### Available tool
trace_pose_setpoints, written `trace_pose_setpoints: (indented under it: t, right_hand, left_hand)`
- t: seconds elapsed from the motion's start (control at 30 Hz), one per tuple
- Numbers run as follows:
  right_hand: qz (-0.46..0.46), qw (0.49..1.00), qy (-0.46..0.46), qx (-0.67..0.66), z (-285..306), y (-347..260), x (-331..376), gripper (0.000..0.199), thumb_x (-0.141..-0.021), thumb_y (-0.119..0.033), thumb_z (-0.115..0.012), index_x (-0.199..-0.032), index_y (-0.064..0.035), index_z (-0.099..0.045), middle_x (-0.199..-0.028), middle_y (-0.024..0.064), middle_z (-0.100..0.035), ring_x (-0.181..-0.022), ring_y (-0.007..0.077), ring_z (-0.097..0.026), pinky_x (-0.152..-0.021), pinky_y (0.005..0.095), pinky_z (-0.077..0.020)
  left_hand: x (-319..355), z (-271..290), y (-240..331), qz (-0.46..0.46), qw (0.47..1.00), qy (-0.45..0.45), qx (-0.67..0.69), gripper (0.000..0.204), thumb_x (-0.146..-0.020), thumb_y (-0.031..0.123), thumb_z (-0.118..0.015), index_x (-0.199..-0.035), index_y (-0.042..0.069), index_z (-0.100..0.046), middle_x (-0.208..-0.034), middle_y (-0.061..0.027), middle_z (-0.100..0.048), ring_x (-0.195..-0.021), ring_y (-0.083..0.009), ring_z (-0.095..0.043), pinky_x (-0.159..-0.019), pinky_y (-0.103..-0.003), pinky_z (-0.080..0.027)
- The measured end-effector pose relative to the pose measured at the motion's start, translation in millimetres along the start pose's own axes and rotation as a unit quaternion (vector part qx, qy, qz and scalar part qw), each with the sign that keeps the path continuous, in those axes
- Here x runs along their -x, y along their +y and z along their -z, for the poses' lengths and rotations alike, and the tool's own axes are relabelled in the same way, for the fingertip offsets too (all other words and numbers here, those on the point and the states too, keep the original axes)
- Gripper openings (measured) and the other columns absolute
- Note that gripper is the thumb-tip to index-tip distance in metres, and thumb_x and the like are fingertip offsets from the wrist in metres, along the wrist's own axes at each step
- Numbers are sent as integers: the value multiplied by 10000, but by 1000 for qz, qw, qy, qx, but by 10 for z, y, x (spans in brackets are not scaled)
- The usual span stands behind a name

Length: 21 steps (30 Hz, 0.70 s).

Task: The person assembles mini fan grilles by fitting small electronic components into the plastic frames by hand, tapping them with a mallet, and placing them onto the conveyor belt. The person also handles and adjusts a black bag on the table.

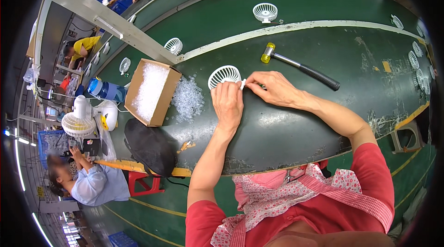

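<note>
Our L hand grips a white fan housing just beyond it; our R hand pinches at its tab. If L grip loosens, we'd prob. see it twist. Surface: clear bits L of hands, mallet beyond R hand. Room: belt farther out, co-worker far L.

Gap between fan and mallet

No readable text, labels, numbers or signs; pale marks on the desk, right side, illegible.
</note>
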State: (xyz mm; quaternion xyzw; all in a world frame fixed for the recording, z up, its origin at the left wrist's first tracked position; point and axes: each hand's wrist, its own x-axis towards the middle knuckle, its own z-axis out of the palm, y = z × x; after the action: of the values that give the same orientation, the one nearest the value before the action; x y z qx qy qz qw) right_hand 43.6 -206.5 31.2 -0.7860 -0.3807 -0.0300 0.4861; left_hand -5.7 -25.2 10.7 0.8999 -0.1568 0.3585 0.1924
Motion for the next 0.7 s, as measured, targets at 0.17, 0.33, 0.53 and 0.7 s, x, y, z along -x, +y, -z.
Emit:
trace_pose_setpoints:
  t: [0.17, 0.33, 0.53, 0.7]
  right_hand:
    - [-153, 978, -103, -92, 221, -71, -101, 238, -959, -150, -623, -1146, -11, -674, -871, 101, -694, -818, 156, -644, -749, 335, -493]
    - [-109, 976, -100, -160, 292, 26, -133, 223, -970, -180, -635, -1085, -7, -718, -1000, 73, -726, -941, 127, -641, -872, 281, -493]
    - [-84, 965, -132, -210, 401, 54, -164, 249, -940, -213, -658, -1073, -15, -731, -941, 79, -724, -944, 156, -654, -898, 311, -486]
    - [-184, 939, -178, -232, 486, -21, -178, 262, -928, -221, -689, -1085, -14, -729, -822, 24, -660, -765, 108, -581, -786, 298, -485]
  left_hand:
    - [17, 16, 25, 38, 996, 3, 78, 211, -772, -28, -725, -945, 61, -642, -869, -53, -624, -840, -233, -584, -783, -379, -402]
    - [40, 12, 75, 89, 984, 21, 156, 220, -758, -34, -750, -929, 53, -642, -883, -58, -651, -844, -243, -598, -813, -369, -409]
    - [83, -12, 73, 123, 970, 19, 209, 178, -825, 25, -784, -948, 57, -659, -915, -66, -660, -873, -195, -590, -768, -312, -483]
    - [83, 11, 97, 174, 950, 18, 257, 204, -781, 16, -803, -916, 67, -659, -898, -58, -662, -900, -240, -566, -817, -361, -448]
